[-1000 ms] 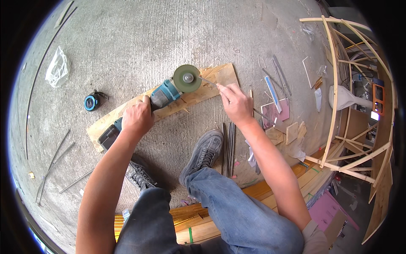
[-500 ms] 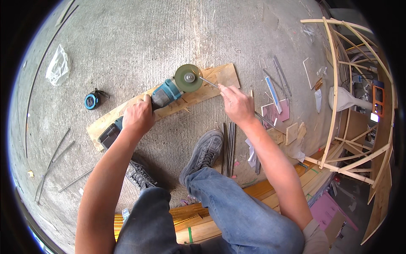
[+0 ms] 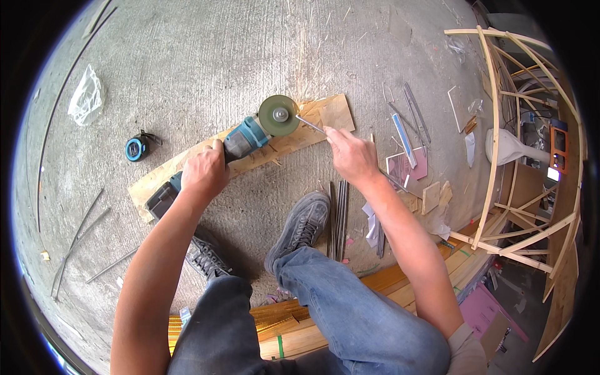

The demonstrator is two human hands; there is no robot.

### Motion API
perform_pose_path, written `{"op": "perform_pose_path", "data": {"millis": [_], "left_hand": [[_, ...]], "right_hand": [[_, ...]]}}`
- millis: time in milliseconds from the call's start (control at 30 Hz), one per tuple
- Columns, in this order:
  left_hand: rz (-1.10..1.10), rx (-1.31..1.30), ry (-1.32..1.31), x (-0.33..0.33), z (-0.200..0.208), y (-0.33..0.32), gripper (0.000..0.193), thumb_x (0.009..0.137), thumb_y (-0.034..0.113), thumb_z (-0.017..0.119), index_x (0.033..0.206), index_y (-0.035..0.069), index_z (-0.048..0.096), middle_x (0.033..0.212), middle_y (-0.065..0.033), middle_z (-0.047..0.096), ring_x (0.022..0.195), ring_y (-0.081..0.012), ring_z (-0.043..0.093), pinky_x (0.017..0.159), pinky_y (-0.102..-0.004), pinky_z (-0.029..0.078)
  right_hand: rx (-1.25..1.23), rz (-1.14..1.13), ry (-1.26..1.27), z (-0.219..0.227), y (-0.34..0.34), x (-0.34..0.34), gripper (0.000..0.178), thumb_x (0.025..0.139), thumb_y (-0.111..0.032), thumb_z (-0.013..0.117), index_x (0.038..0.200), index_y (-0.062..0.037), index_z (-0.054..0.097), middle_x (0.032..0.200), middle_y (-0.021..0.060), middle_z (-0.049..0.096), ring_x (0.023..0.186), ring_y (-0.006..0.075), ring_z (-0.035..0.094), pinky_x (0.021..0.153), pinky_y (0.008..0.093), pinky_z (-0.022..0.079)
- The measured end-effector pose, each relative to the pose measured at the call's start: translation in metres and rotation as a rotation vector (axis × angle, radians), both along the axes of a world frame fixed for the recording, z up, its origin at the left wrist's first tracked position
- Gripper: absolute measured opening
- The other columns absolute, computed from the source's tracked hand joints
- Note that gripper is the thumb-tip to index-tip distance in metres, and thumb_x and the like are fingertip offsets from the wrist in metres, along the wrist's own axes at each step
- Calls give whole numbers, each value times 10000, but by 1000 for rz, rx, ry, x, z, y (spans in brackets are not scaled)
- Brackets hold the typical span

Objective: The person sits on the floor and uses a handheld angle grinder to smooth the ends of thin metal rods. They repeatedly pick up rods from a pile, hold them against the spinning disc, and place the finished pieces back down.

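Note:
My left hand is wrapped round the body of a teal and black cordless angle grinder, which lies along a wooden board on the floor. Its round green disc faces up at the grinder's far end. Between the closed fingers of my right hand is a thin metal rod. The rod's tip meets the right edge of the disc, and sparks fly away from there over the concrete. The rod's other end runs out behind my right wrist.
A tape measure and a clear plastic bag lie at left. Several metal rods are bundled beside my right shoe. Pink and wooden scraps litter the right side, before a wooden strip frame.
My right hand and the rod have shifted very slightly to the right. The sparks now spread wider and lean more to the right. The grinder stays in place.

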State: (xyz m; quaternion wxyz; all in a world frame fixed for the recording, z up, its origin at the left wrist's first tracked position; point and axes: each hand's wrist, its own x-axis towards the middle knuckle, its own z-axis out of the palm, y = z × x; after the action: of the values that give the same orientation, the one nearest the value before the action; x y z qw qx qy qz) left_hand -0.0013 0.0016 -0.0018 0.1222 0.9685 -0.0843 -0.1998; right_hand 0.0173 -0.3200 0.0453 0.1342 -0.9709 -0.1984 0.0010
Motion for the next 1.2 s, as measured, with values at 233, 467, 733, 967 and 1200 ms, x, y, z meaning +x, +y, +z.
{"op": "perform_pose_path", "data": {"millis": [233,467,733,967,1200], "left_hand": [[25,16,67,2,0,-1,352,847,203,647,1092,-3,501,961,-245,672,923,-408,671,822,-487,530],[4,-11,-13,0,1,-2,296,845,118,578,1100,-29,543,957,-260,667,858,-419,687,754,-482,556],[23,15,67,2,-4,0,375,850,217,640,1117,-10,507,962,-246,665,914,-416,669,808,-490,533],[39,23,93,3,1,-2,386,839,207,651,1123,-19,519,984,-250,662,936,-421,661,825,-492,530],[28,9,79,4,1,-2,392,825,195,659,1117,-27,520,986,-248,662,964,-421,653,843,-488,527]], "right_hand": [[-70,-48,46,8,7,-4,236,967,-141,526,1159,-76,646,851,133,707,674,318,700,545,430,560],[-55,33,-99,0,1,-4,246,915,-88,561,1138,-77,665,828,111,709,734,297,708,578,420,567],[17,26,-52,2,1,-3,238,909,-85,567,1121,-80,675,854,138,722,720,310,711,600,429,577],[46,15,68,11,4,4,193,953,-131,549,1108,-81,653,801,173,709,697,351,705,600,446,573],[4,-23,150,20,4,8,186,958,-185,551,1100,-95,629,793,196,699,709,392,695,622,497,555]]}}
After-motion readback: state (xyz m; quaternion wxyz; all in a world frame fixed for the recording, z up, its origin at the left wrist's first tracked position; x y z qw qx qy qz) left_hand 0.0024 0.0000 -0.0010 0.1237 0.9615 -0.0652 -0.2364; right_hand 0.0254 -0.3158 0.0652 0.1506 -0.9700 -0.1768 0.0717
